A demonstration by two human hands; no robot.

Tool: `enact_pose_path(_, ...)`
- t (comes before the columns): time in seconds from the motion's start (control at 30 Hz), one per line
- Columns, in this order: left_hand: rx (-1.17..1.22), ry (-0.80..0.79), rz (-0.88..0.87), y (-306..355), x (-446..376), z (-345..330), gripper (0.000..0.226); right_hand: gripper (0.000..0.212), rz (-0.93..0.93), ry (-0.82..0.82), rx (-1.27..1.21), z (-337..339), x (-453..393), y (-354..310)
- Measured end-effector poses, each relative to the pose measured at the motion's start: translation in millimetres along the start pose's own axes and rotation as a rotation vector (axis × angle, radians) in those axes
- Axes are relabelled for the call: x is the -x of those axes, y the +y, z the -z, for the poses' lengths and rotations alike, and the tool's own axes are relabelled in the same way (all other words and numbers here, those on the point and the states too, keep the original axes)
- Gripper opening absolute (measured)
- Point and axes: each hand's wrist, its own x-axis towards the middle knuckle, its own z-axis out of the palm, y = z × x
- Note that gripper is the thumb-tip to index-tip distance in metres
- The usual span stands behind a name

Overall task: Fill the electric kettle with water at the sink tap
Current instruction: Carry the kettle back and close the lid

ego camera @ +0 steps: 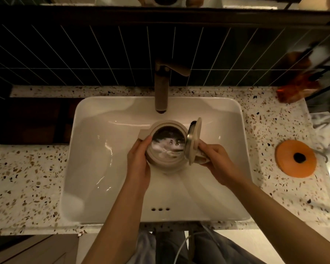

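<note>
A cream electric kettle (pixel 161 161) is held inside the white sink basin (pixel 103 149), just in front of the brown tap (pixel 161 88) spout. Its hinged lid (pixel 194 140) stands open to the right, and water glints inside the metal interior. My left hand (pixel 139 161) presses against the kettle's left side. My right hand (pixel 214 161) grips the handle on the right, under the lid. No water stream shows from the spout.
The orange kettle base (pixel 296 159) lies on the speckled counter (pixel 27 178) to the right of the sink. An orange-brown bottle (pixel 297 86) and white cloth (pixel 328 130) sit at the far right. Dark tiled wall behind the tap.
</note>
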Motion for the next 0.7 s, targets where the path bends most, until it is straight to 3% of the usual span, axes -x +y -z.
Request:
enact_pose_path(0.07, -0.051, -0.064, -0.079, -25, 87, -27, 0.036, 0.054, 0.079, -0.053, -0.026, 35, 88, -4)
enact_pose_path(0.13, -0.055, -0.057, -0.095, -21, 96, -29, 0.036, 0.056, 0.115, -0.07, -0.056, 41, 93, 2)
enact_pose_path(0.23, -0.062, -0.052, -0.116, -12, 106, -31, 0.035, 0.037, 0.155, -0.073, -0.096, 43, 103, -5)
enact_pose_path(0.33, -0.061, -0.046, -0.132, -11, 119, -35, 0.033, 0.071, 0.192, -0.086, -0.094, 47, 114, -11)
enact_pose_path(0.47, -0.091, -0.139, -0.193, -35, 165, -61, 0.039, 0.08, 0.242, -0.081, -0.088, 78, 156, -20)
enact_pose_path(0.7, -0.177, -0.124, -0.203, -92, 211, -105, 0.039, 0.062, 0.254, -0.099, 0.0, 140, 210, -14)
